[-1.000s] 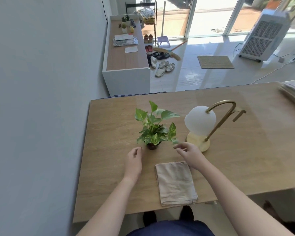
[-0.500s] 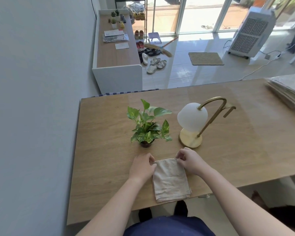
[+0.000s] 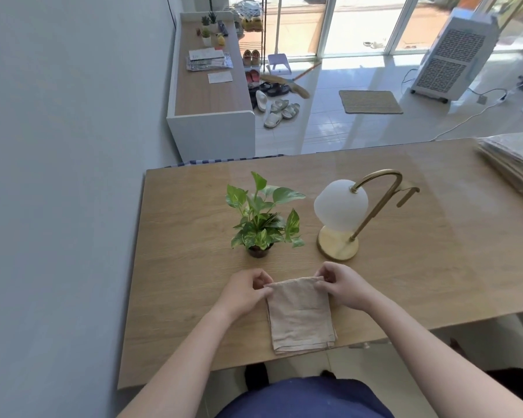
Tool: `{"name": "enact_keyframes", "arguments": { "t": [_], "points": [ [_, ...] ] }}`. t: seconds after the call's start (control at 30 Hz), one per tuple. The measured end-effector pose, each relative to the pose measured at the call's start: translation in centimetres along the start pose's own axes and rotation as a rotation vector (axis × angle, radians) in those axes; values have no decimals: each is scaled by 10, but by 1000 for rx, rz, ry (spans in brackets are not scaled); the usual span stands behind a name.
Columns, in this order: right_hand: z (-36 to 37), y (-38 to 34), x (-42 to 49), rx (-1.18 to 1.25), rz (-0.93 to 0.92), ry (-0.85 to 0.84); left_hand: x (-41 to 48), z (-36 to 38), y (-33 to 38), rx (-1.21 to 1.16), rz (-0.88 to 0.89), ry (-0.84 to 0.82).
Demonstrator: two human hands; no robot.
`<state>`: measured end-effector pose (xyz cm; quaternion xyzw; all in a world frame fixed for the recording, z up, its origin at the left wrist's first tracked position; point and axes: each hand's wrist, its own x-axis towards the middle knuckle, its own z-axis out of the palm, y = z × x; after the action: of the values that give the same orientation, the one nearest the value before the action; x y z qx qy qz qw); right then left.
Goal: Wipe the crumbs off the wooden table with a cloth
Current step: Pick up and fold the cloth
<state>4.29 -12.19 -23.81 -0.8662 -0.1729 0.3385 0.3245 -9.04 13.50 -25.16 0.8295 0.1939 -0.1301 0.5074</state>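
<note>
Cloth (image 3: 299, 318), beige and folded into a long rectangle, lies flat on the table (image 3: 178, 267) directly in front of the person, its near end just short of the table's near edge. Its long axis runs straight away from the body, toward the plant (image 3: 261, 218).

Both hands are at the far short end. The left hand (image 3: 242, 292) pinches the far left corner between thumb and curled fingers, and the right hand (image 3: 343, 286) pinches the far right corner the same way. The whole body of the cloth therefore lies on the person's side of the grip. Neither hand is nearer than the other. The far edge looks slightly raised off the wood.

I judge that the cloth is being taken up or opened out, with no wiping begun. A lift from here would carry the corners up toward the plant, which stands near, just beyond the hands. The lamp (image 3: 340, 206) stands to the plant's right, its base close to the right hand.

No crumbs can be made out on the wood; they are too small to tell. A stack (image 3: 514, 158) of flat sheets lies well apart at the far right.
</note>
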Motion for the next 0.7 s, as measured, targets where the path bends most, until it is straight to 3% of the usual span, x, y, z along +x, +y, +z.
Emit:
{"name": "enact_keyframes", "arguments": {
  "t": [0.13, 0.37, 0.57, 0.7],
  "points": [
    [-20, -6, -23, 261, -81, 1, -23, -12, 20, -203, 56, 71],
    [-69, 0, -63, 301, -180, 127, -44, 13, 79, -262, 171, 165],
    [-117, 51, -104, 342, -155, 208, -43, 77, 125, -331, 189, 63],
    [-141, 105, -132, 373, -71, 176, -37, 136, 138, -416, 104, -72]
  ]
}}
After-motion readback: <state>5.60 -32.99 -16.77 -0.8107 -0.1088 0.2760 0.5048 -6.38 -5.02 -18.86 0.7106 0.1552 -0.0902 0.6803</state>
